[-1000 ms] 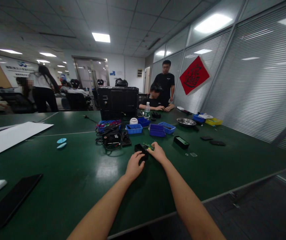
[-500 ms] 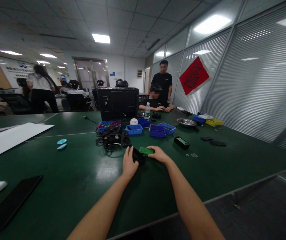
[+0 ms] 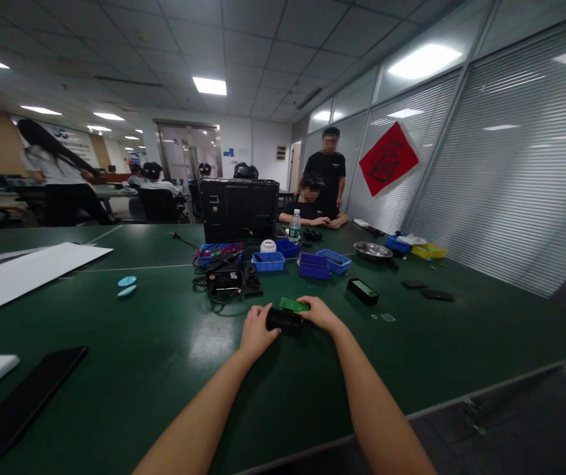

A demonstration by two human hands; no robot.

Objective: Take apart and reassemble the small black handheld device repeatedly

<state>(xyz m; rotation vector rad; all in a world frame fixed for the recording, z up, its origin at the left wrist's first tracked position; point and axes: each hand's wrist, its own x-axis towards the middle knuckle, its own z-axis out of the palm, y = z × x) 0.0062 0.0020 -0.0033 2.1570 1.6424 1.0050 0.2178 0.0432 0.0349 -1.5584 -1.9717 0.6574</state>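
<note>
A person grasps a black case (image 3: 285, 323) by its left end with the left hand (image 3: 257, 332), fingers over the far edge and thumb on the near side, at a green table (image 3: 164, 369) in an office. The right hand (image 3: 321, 313) pinches the right end of a green circuit board (image 3: 291, 305), which sits at the far edge of the case, near the table's middle; whether the two touch cannot be told. To the right lie an open black box (image 3: 362, 291) with a green inside, a small pale ring (image 3: 374, 316) and a clear square piece (image 3: 388, 317). To the left of the hands and farther off, black cables tangle around a black adapter (image 3: 223, 282). Beyond them stand blue bins (image 3: 268, 262), a white baseball (image 3: 268, 246) and a water bottle (image 3: 295, 227), with a metal bowl (image 3: 372, 251) at far right. Across the table, a person in a black shirt (image 3: 330, 173) stands beside a seated person (image 3: 307, 208), whose forearms rest on the tabletop.
</note>
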